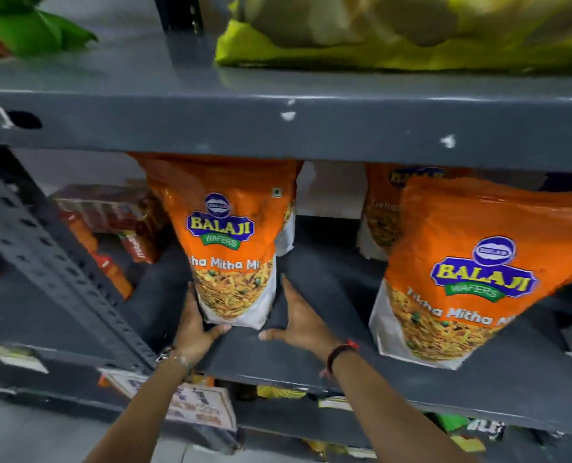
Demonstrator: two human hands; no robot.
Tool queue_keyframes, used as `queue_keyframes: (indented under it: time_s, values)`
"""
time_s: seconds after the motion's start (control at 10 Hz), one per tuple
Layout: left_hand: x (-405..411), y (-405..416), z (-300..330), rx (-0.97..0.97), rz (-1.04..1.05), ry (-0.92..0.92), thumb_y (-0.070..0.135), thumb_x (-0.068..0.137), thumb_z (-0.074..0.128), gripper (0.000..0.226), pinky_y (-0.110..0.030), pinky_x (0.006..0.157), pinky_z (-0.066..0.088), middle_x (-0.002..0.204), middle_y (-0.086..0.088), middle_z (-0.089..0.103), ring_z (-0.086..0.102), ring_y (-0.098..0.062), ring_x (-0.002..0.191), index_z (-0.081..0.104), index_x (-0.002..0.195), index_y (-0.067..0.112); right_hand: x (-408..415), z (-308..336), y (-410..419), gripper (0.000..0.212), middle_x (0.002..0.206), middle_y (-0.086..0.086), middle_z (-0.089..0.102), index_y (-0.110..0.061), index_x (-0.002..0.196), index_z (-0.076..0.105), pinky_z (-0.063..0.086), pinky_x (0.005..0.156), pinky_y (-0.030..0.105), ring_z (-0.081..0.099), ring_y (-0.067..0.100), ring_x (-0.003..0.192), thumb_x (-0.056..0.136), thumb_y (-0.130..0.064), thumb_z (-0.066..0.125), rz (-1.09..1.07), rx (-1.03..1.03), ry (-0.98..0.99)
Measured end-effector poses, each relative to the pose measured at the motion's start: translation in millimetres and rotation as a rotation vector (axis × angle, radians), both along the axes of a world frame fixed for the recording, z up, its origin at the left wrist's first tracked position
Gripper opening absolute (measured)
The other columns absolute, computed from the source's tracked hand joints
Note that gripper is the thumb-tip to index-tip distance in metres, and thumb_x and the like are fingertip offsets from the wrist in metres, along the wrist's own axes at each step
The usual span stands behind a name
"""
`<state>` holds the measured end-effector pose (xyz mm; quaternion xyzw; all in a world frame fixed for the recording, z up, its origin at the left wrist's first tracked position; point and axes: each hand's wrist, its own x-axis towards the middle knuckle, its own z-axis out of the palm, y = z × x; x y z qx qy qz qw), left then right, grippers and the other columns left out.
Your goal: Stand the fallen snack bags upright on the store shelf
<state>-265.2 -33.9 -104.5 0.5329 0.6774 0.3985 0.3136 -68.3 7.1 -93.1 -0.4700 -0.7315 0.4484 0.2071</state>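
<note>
Orange plastic snack bags fill the grey metal shelf [311,359], and the biggest in view is the orange Balaji pouch at the right [461,279], which stands near the front edge tilted, its top leaning back and to the right. Another orange bag [383,208] stands behind it, partly hidden.

Left of these, the orange pouch between the hands [234,248] stands upright on its white base, long axis vertical, printed face toward the camera and its top hidden behind the shelf above. It looks light, soft and crinkly, its film probably slick and its contents easily crushed, so the low sides near the base seem the best hold.

There the person's left hand [194,325] presses its open palm and fingers against the pouch's lower left side, thumb under the front corner. Opposite, the right hand [298,322] lies open and flat just beside the lower right side; whether it touches cannot be told.
</note>
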Motion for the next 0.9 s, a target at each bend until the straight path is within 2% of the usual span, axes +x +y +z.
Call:
queue_keyframes:
  time_s: [0.1,0.2,0.5,0.7,0.8,0.9]
  values:
    - [-4.2,8.6,-1.5,0.028,-0.015,-0.02,0.013,0.061,0.077,0.094,-0.034,0.099,0.028,0.143,-0.016,0.035,0.034,-0.03,0.129,0.02,0.135,0.01,-15.4,-0.4,2.0,0.09,0.144,0.0,0.042,-0.023,0.137,0.022,0.019,0.116,0.044,0.036,0.021,0.132,0.065,-0.029,0.077,-0.044,0.051,0.01]
    - [-4.9,9.1,-3.8,0.059,-0.02,-0.009,0.0,0.064,0.074,0.085,-0.031,0.094,0.031,0.138,-0.015,0.042,0.04,-0.03,0.125,0.025,0.133,0.009,-19.3,2.5,-4.7,0.08,0.139,0.002,0.047,-0.02,0.135,0.028,0.021,0.115,0.047,0.04,0.023,0.129,0.069,-0.024,0.074,-0.1,0.07,0.01]
    - [-6.5,-14.1,-3.1,0.032,-0.05,0.044,0.003,0.071,0.068,0.085,-0.023,0.099,0.02,0.145,-0.013,0.032,0.029,-0.027,0.132,0.016,0.137,0.009,-22.4,0.7,-27.0,0.083,0.141,0.001,0.044,-0.023,0.137,0.023,0.021,0.115,0.048,0.036,0.022,0.13,0.071,-0.026,0.073,-0.108,0.06,-0.015]
    - [-5.0,-16.1,-2.3,0.027,-0.049,0.043,0.002,0.072,0.067,0.085,-0.017,0.093,0.017,0.144,-0.011,0.032,0.03,-0.026,0.131,0.014,0.138,0.01,-23.4,-0.4,-26.4,0.084,0.143,0.0,0.042,-0.024,0.138,0.021,0.011,0.118,0.041,0.033,0.022,0.133,0.072,-0.029,0.072,-0.105,0.056,-0.034]
    - [-4.0,-22.1,-3.2,0.062,-0.059,0.023,0.008,0.074,0.067,0.091,-0.025,0.103,0.018,0.147,-0.001,0.021,0.021,-0.021,0.135,0.003,0.139,0.018,-20.4,-5.5,-27.6,0.088,0.142,-0.004,0.041,-0.027,0.139,0.018,0.013,0.118,0.04,0.035,0.017,0.132,0.07,-0.031,0.074,-0.084,0.045,0.025]
    - [-7.0,-29.1,-3.2,0.206,-0.006,0.066,0.049,0.072,0.061,0.091,-0.034,0.113,0.019,0.143,0.01,0.006,0.01,-0.006,0.134,-0.004,0.133,0.029,-11.8,-6.1,-30.1,0.092,0.142,-0.01,0.035,-0.024,0.141,0.016,0.029,0.109,0.024,0.034,0.008,0.132,0.07,-0.031,0.074,-0.215,0.061,0.214]
